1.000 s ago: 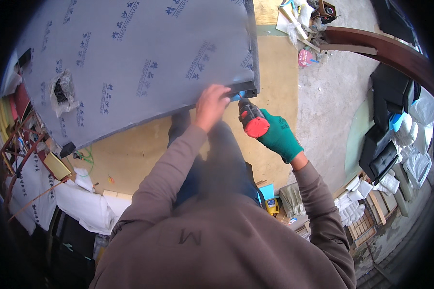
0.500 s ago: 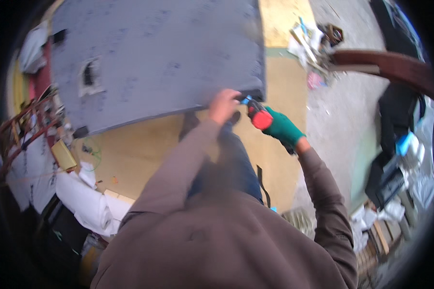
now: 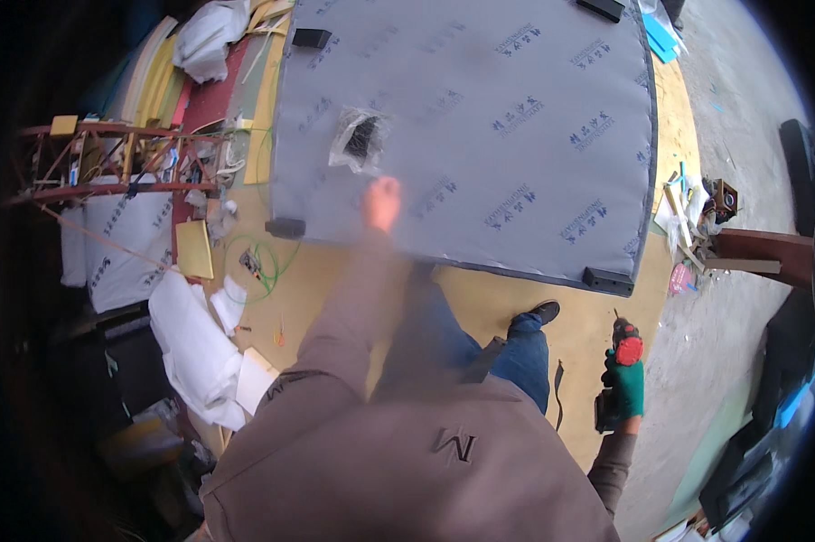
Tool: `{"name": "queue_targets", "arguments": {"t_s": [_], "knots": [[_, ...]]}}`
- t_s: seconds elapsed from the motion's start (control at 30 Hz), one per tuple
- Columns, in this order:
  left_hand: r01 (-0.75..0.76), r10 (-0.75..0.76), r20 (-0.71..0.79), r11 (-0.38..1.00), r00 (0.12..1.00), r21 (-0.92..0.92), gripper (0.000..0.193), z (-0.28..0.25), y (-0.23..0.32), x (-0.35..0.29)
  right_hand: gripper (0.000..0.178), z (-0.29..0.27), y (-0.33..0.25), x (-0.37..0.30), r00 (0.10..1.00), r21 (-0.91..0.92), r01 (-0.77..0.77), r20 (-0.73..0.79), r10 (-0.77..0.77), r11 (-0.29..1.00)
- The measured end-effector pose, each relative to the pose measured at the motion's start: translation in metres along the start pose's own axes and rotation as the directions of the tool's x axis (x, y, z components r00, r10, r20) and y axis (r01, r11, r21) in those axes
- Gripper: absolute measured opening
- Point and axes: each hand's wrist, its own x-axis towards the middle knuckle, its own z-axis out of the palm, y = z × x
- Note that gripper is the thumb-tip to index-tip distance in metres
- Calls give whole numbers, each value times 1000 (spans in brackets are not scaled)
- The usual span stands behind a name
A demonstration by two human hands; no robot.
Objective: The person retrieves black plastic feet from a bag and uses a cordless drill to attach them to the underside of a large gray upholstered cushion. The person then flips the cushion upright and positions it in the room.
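A wide grey fabric-covered panel (image 3: 534, 190) with dark print lies in front of me, a black block-shaped foot at each of its corners. The near right foot (image 3: 608, 281) and the near left foot (image 3: 286, 228) sit along the edge closest to me. My bare left hand (image 3: 382, 204) is over the panel, just short of a clear plastic bag (image 3: 360, 141) with something black inside; motion blurs its fingers. Out to the right, beyond the panel, my right hand (image 3: 626, 387) in a green glove grips a red and black cordless drill (image 3: 627, 349), bit pointing away from me.
To the left are a dark red metal frame (image 3: 118, 163), a white wrapped roll (image 3: 193, 348) and a green cord (image 3: 281, 269) on the tan floor sheet. Scraps (image 3: 683, 212) and a dark red beam (image 3: 764, 248) lie on the right.
My right hand has drawn the drill back from the near right corner, out to the right. My left hand has left that corner and moved left toward the plastic bag. The view has shifted.
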Motion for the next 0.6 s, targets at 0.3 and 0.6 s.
{"name": "queue_targets", "arguments": {"t_s": [0.3, 0.6], "knots": [[-440, 438, 76, 849, 896, 293, 27, -60, -51, 172, 9, 203, 132, -140, 907, 211, -195, -331, 258, 958], [-761, 681, 349, 520, 643, 387, 28, -62, -53, 214, 17, 357, 178, -217, 853, 424, -140, -407, 327, 895]]}}
